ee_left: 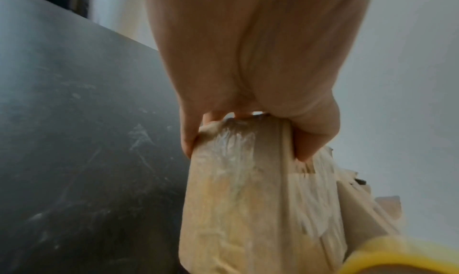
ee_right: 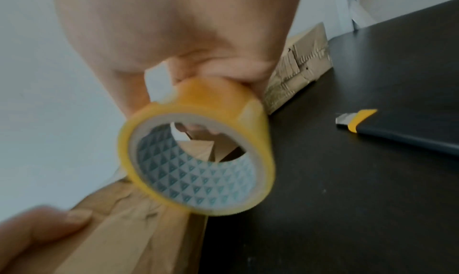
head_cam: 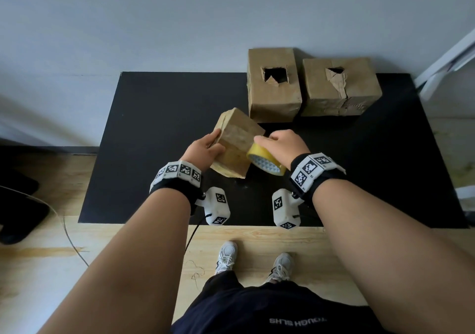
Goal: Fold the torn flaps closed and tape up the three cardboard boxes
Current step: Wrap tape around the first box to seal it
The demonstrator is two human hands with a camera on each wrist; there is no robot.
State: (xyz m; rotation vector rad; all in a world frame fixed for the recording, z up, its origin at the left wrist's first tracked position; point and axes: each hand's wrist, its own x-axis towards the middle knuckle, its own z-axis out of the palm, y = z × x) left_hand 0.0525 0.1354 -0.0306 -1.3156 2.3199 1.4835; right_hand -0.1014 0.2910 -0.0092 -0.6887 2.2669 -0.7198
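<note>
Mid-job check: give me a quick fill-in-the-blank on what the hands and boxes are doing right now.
The left hand grips the tilted ___.
The right hand holds a roll of ___ tape.
The two boxes at the back each show a torn ___ on top.
A utility knife lies on the ___ mat.

Missing: box; yellow; hole; black

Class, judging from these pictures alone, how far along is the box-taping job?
Done: nothing fully. In hand: the left hand grips the tilted box, which already carries tape, while the right hand holds the tape roll against it. Left: the two boxes behind still show torn holes on top.
</note>
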